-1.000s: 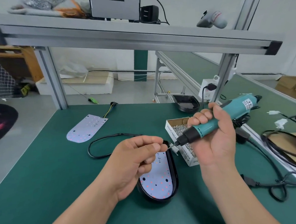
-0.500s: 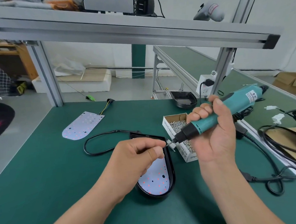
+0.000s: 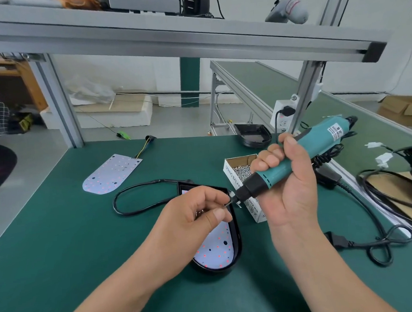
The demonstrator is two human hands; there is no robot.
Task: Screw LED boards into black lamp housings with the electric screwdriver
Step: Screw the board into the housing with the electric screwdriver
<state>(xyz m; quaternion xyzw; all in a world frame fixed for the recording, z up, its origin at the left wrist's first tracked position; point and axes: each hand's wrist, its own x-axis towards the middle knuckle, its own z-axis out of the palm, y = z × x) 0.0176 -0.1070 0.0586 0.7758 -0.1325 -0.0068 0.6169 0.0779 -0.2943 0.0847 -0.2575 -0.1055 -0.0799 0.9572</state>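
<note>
Moved: bit [image 3: 232,200] tip edged closer into left hand [image 3: 196,219] | left grip: pinching bit tip | right grip: right hand [image 3: 291,189] wrapped round screwdriver [image 3: 303,154], by screw box [image 3: 232,171] | housing [image 3: 238,240]: on bench [image 3: 62,261] beneath left hand, LED board [image 3: 218,249] seated inside

Your screw box [image 3: 232,176] reads "SPRING BALA…" along its side; the label [image 3: 335,132] on your screwdriver [image 3: 321,142] is too small to read.

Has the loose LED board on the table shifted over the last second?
No. The loose LED board keeps its spot just beyond the black cable loop, near the far edge of the table; only the camera shifted.
</note>
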